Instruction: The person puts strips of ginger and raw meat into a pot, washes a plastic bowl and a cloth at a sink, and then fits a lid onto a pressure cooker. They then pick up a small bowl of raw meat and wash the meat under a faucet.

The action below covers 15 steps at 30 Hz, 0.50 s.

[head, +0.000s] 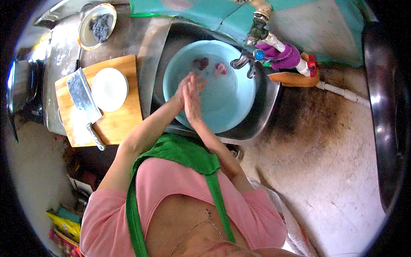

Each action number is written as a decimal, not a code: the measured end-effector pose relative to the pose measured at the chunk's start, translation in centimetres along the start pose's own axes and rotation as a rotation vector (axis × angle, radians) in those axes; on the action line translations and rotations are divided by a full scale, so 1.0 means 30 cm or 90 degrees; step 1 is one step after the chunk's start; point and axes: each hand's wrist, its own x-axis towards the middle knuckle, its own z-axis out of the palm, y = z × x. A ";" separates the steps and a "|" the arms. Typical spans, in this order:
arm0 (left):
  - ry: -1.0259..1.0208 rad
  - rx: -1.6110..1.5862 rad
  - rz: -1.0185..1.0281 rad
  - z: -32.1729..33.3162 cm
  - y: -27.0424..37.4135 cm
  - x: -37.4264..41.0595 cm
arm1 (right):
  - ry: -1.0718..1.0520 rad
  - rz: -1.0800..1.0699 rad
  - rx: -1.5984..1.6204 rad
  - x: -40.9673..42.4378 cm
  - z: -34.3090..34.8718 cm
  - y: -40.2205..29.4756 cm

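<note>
Palm against palm, my left hand (184, 88) and my right hand (193, 99) are pressed together over the left part of a light blue plastic basin (247, 106) that holds water. The hands look wet. No object shows between them. Just beyond the fingertips lie a dark reddish piece (201, 63) and a pink and red piece (220, 69) in the water; what they are I cannot tell. The basin stands in a dark sink (261, 123). A metal faucet (240, 61) reaches over its right rim.
Left of the sink, a wooden cutting board (128, 128) bears a cleaver (84, 96) and a white bowl (109, 90). Behind it stands an orange-rimmed bowl (84, 33) with a scouring pad (101, 29). Purple cloth (282, 56) wraps the pipe at right.
</note>
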 end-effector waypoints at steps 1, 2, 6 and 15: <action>-0.071 -0.051 -0.002 -0.050 -0.034 0.033 | -0.030 -0.015 -0.060 0.046 0.016 0.068; -0.141 -0.099 -0.012 -0.072 -0.062 0.042 | -0.054 -0.026 -0.121 0.102 0.008 0.144; -0.025 0.159 0.029 0.032 -0.094 -0.043 | -0.014 -0.011 0.063 0.255 -0.053 0.210; -0.009 0.034 -0.015 0.157 -0.030 -0.156 | -0.023 -0.091 0.045 0.142 -0.096 0.113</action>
